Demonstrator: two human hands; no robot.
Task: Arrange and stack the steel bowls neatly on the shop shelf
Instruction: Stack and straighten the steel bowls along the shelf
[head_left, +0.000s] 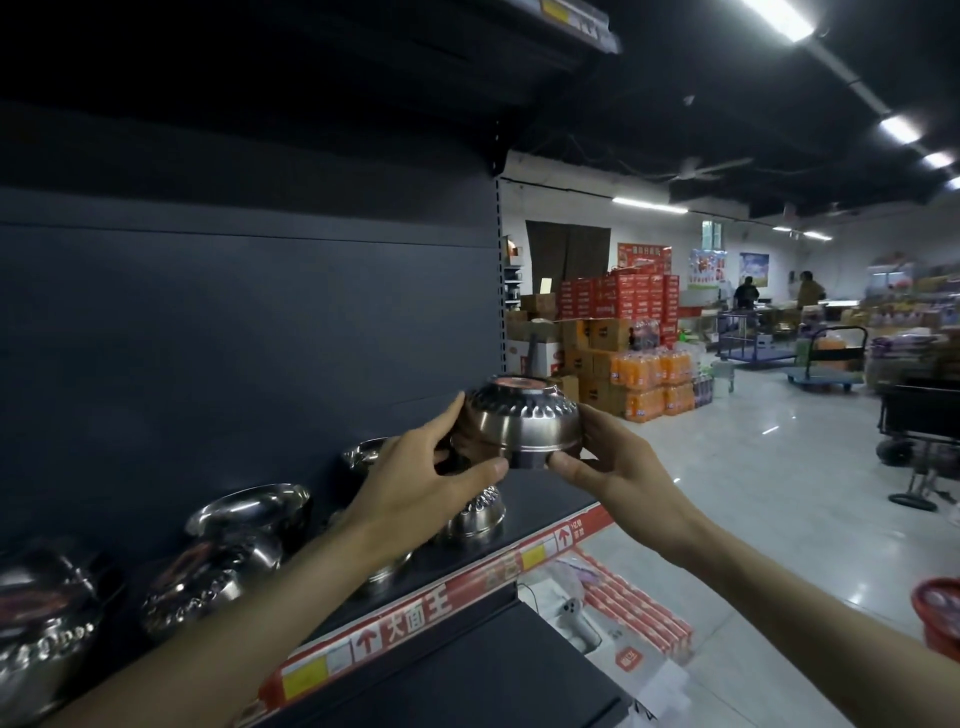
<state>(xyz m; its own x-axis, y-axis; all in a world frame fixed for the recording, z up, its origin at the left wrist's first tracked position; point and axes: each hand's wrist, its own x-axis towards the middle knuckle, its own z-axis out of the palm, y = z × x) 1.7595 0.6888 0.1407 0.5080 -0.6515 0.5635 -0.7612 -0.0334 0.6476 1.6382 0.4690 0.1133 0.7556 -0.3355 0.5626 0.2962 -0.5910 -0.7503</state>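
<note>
I hold a steel bowl (522, 423) upside down in the air above the right end of the dark shop shelf (545, 493). My left hand (421, 470) grips its left side and my right hand (608, 462) grips its right side. Directly below it an inverted bowl (475, 514) stands on the shelf. Further left lie several more steel bowls, tilted or overturned: one (254, 512) leaning on another (208, 582), and a large one (41, 618) at the far left. Another bowl (363, 454) shows behind my left hand, partly hidden.
A red price strip (431, 613) runs along the shelf's front edge, with a lower shelf (467, 670) beneath. Red boxes (634, 608) and a white device lie on the floor below right. The aisle to the right holds stacked drink crates (644, 384), carts and distant persons.
</note>
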